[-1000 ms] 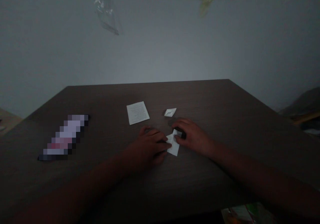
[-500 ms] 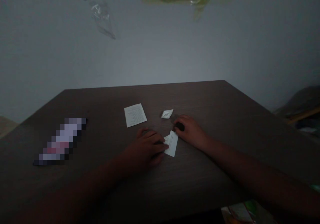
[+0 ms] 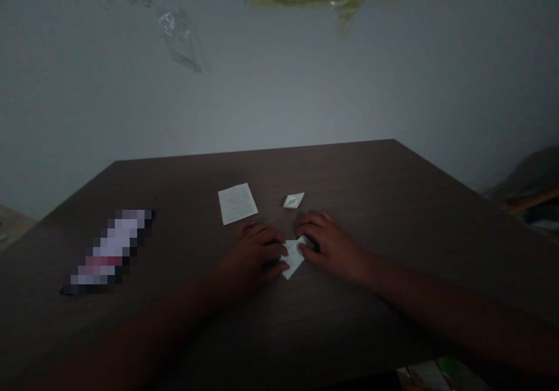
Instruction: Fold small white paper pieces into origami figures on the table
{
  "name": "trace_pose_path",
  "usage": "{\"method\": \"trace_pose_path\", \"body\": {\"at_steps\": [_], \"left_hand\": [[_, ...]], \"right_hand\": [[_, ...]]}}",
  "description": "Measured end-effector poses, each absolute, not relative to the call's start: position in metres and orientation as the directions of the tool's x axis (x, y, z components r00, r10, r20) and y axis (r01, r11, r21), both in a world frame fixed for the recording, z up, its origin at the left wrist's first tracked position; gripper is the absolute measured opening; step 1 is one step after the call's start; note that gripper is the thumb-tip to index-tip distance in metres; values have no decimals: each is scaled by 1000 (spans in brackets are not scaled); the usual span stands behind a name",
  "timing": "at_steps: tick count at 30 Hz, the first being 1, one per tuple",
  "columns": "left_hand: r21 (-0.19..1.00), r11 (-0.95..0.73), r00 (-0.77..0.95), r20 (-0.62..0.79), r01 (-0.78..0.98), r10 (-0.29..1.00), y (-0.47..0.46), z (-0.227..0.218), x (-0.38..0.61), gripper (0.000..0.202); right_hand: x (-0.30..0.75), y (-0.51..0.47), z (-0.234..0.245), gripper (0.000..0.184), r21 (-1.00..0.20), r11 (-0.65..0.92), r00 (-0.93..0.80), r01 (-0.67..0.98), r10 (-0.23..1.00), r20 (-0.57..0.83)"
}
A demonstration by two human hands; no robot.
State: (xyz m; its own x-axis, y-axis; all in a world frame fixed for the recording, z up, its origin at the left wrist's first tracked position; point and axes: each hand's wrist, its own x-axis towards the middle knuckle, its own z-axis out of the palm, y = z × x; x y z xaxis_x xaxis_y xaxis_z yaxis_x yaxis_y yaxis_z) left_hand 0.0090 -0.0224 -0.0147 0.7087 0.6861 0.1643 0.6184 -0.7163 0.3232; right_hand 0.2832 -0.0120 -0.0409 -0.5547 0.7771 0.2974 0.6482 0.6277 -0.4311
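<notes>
- White paper slip (image 3: 292, 259) lay on the brown table (image 3: 349, 175), between the two hands and just nearer than the small folded piece (image 3: 294, 200).
- Left hand (image 3: 253, 257) rested with its fingertips on the slip's left edge; whether thumb and fingers were clamped on it, I could not tell.
- Right hand (image 3: 332, 242) was curled at the upper right corner, thumb on the paper where it bent up, the other fingers just beyond; a firm pinch could not be confirmed.
- Folding looked part done, as I judged it: that corner was turned up, while the pointed near end lay flat.
- Pressing the bend down into a crease seemed left to do.
- Beyond the hands, the folded piece appeared complete, and the printed square sheet (image 3: 238, 203) lay flat and apart.
- Fingers hid both side edges of the slip, and its print was too dim to read.
- Coarse blocks masked the long object (image 3: 107, 251) at left; colourful items (image 3: 425, 374) below the table edge were cut off.
</notes>
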Motion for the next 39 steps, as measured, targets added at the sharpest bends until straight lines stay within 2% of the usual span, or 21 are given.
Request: {"method": "trace_pose_path", "body": {"at_steps": [6,15,22,25,28,30,32,33,36,39], "left_hand": [[330,-702,687,184,631,703,-20,-22,8,41],[387,-705,690,205,595,695,-19,-23,6,52],[386,-730,668,306,565,678,-20,-29,0,56],[395,-725,634,354,565,687,-22,-25,0,58],[417,-696,582,383,585,718,-22,-22,1,59],[422,-694,555,418,583,719,-21,-21,1,57],[411,-713,542,465,568,700,-21,-22,1,55],[403,-722,539,484,563,690,-21,-24,2,55],[369,-737,538,511,566,670,-22,-27,3,55],[326,-754,545,535,571,645,-24,-29,6,52]], "right_hand": [[288,-7,-44,13,-511,607,-538,609,789,297],[284,-13,-39,15,-641,604,-531,474,777,339],[286,-17,-34,6,-792,450,-459,413,854,246],[285,-12,-42,4,-830,396,-368,392,895,254],[280,-7,-52,13,-859,376,-171,348,926,336],[277,-4,-55,13,-847,405,-98,345,913,397],[277,-2,-52,6,-796,468,-145,384,882,448],[277,-1,-50,3,-749,513,-214,419,858,467],[282,5,-42,5,-510,704,-449,493,709,545],[283,9,-42,17,-345,755,-582,557,652,487]]}}
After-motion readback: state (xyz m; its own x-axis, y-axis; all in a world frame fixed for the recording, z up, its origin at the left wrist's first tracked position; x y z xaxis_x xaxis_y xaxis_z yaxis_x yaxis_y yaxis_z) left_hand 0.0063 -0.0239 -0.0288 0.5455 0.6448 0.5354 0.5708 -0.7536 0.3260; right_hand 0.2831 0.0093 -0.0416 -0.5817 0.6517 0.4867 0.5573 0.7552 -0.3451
